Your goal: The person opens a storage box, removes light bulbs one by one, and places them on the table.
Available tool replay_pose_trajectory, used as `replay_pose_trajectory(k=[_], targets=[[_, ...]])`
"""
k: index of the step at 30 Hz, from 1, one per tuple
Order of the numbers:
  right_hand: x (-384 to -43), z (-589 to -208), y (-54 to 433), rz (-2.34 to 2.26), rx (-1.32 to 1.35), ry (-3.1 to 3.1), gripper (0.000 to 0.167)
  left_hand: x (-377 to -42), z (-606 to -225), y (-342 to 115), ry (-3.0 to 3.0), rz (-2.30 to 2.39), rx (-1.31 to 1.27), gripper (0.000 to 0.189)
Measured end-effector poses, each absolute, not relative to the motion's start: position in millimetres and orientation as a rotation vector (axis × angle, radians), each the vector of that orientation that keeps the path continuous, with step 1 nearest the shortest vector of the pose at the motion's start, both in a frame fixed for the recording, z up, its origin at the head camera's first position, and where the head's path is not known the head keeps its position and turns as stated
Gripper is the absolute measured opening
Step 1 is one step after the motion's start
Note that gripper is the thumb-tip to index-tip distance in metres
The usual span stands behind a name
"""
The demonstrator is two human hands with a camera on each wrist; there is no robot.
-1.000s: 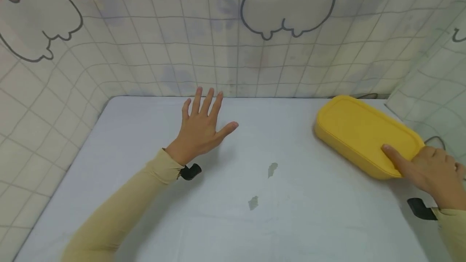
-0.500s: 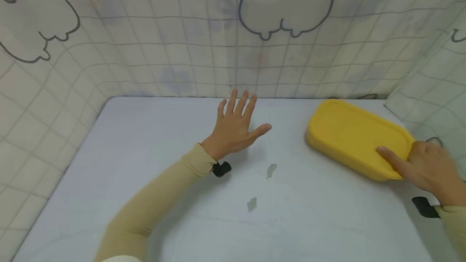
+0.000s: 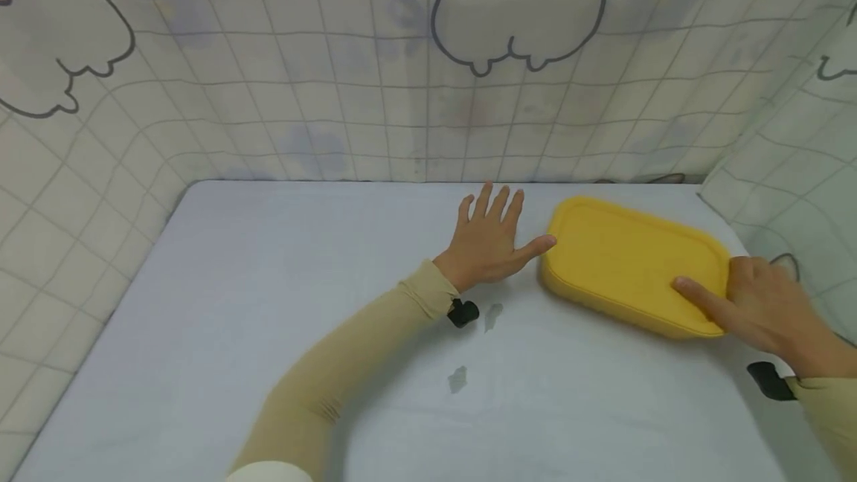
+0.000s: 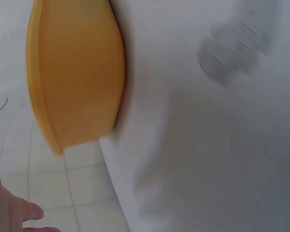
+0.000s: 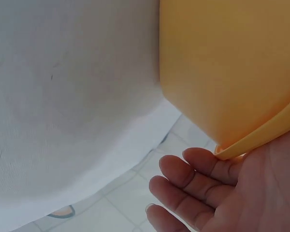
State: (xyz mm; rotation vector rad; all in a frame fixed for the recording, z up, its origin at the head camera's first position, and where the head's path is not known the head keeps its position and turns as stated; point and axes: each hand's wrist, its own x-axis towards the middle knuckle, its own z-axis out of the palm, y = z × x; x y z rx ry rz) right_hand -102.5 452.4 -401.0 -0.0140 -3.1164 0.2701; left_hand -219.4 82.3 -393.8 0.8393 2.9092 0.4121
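A yellow oblong box with rounded corners and a flat, rimmed top sits on the right part of the white table. My right hand grips its right end, thumb lying on the top. In the right wrist view the fingers of the right hand bend below the box's rim at a corner. My left hand spreads its fingers just left of the box; its thumb tip overlaps the box's left edge, and I cannot tell whether they touch. The left wrist view has the box's side wall near the left hand's fingertips.
Grid-patterned cloth with cartoon animal prints hangs behind the white table and at both sides. Two grey patches mark the tabletop. A thin dark cable shows by the right edge.
My left hand has moved right across the table, from well apart to beside the box. My right hand has brought the box leftward and slightly toward me, turning it a little.
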Motion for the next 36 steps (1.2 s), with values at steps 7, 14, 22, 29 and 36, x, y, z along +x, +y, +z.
replay_pose_trajectory(k=[7,14,22,29,36], targets=[[-102,-400,441,0.273,-0.005,-3.131,0.064,-210,-400,113,2.887,0.351,0.869,0.098],[-99,-396,434,0.227,-0.007,-3.203,0.072,-201,-397,125,2.894,0.308,0.836,0.102],[-96,-394,420,0.179,0.013,-3.257,0.081,-202,-395,114,2.942,0.129,0.775,0.09],[-94,-399,415,0.262,0.058,-3.216,0.078,-203,-399,104,2.939,0.15,0.855,0.083],[-96,-400,404,0.267,0.071,-3.213,0.086,-206,-403,88,2.915,0.131,0.875,0.085]])
